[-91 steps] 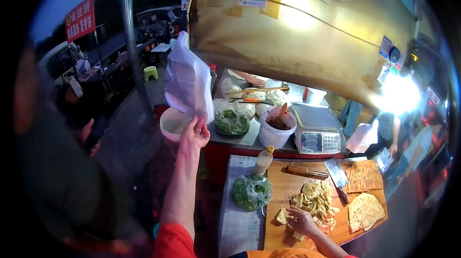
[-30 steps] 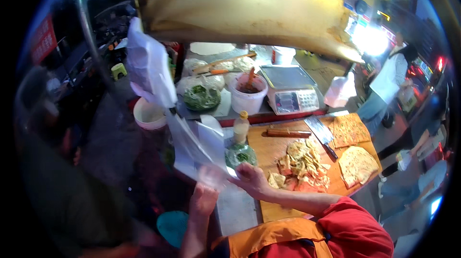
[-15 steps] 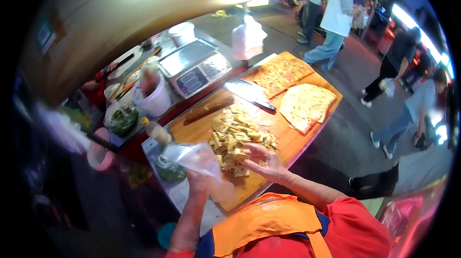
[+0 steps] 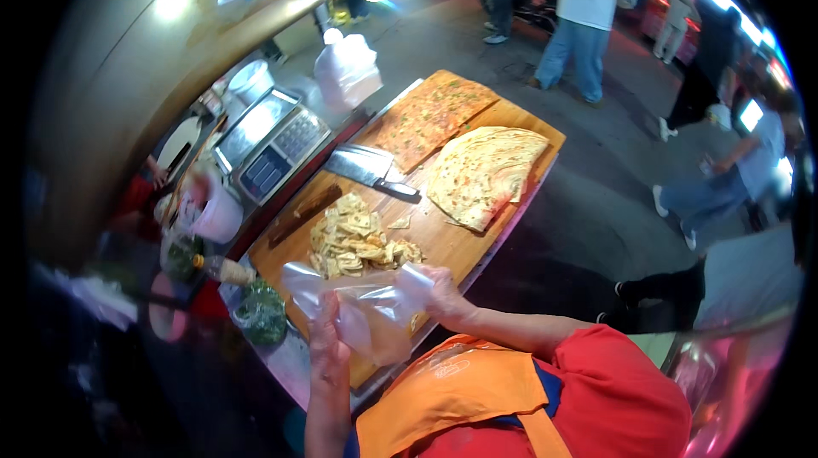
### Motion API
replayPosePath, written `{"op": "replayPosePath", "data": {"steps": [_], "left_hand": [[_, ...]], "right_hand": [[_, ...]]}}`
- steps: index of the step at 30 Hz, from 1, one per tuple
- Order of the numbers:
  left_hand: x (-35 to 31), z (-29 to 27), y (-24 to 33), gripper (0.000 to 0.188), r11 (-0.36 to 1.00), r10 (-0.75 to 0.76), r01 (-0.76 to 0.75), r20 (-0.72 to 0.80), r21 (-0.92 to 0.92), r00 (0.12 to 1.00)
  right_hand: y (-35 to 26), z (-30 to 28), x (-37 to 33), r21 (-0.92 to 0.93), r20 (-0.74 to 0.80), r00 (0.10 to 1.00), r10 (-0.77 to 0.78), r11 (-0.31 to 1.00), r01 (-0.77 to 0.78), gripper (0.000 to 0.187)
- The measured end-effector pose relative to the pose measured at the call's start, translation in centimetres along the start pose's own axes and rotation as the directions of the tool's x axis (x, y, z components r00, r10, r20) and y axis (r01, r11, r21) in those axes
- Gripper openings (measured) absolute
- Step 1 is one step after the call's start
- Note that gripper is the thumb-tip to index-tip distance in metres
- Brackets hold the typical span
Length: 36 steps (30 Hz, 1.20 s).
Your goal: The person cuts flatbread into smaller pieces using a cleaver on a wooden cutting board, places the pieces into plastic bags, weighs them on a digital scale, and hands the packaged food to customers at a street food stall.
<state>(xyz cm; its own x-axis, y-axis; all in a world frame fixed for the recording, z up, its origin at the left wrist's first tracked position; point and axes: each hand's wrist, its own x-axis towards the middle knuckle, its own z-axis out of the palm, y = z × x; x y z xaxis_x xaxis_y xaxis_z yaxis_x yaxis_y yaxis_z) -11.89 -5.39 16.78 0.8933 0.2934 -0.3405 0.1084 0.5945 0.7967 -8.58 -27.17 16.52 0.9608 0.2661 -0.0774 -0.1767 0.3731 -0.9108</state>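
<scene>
A clear plastic bag is stretched between my hands at the near edge of a wooden cutting board. My left hand is closed on the bag's left side. The right side of its mouth is gripped by my right hand. Just beyond the bag lies a heap of cut flatbread pieces, its near part seen partly behind the plastic. A cleaver rests on the board past the heap. Further off are a flat rectangular topped flatbread and a folded, layered flatbread.
A wooden roller-like piece lies at the board's left. Beyond that side stand a scale, a white bucket and hanging white bags. Bagged greens and a bottle sit near my left hand. People walk past at the right.
My right hand has left the heap's edge and taken hold of the bag. The bag, previously in my left hand alone, is now spread between both. The whole view has shifted.
</scene>
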Motion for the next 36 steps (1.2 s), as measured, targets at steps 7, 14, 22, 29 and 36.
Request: {"op": "replayPosePath", "data": {"steps": [7, 14, 22, 29, 36], "left_hand": [[0.6, 2.1, 0.2, 0.027, 0.997, -0.001, 0.001, -0.004, -0.078, 1.0], [2.0, 2.5, 2.2, 0.022, 0.988, 0.037, -0.049, 0.082, 0.145, 0.996], [2.5, -1.3, 3.9, 0.003, 0.941, -0.013, -0.041, 0.155, 0.337, 0.988], [2.5, -4.9, 2.9, 0.037, 0.95, -0.216, 0.189, 0.085, 0.249, 0.973], [-0.9, -8.7, 5.6, 0.077, 0.963, -0.122, 0.087, 0.125, 0.253, 0.985]], "right_hand": [[1.2, -5.0, -1.6, -0.337, 0.077, 0.99, 0.116, 0.938, -0.083, 0.016], [1.6, -9.4, 2.0, -0.442, -0.511, 0.842, -0.17, 0.893, -0.088, 0.023], [-1.2, 3.1, 6.8, -0.466, 0.32, 0.932, 0.17, 0.885, -0.001, 0.027], [0.4, 6.1, 7.4, -0.573, 0.288, 0.918, 0.274, 0.817, -0.065, 0.026], [1.1, 9.6, 7.4, -0.534, 0.422, 0.79, 0.444, 0.826, -0.179, 0.019]]}}
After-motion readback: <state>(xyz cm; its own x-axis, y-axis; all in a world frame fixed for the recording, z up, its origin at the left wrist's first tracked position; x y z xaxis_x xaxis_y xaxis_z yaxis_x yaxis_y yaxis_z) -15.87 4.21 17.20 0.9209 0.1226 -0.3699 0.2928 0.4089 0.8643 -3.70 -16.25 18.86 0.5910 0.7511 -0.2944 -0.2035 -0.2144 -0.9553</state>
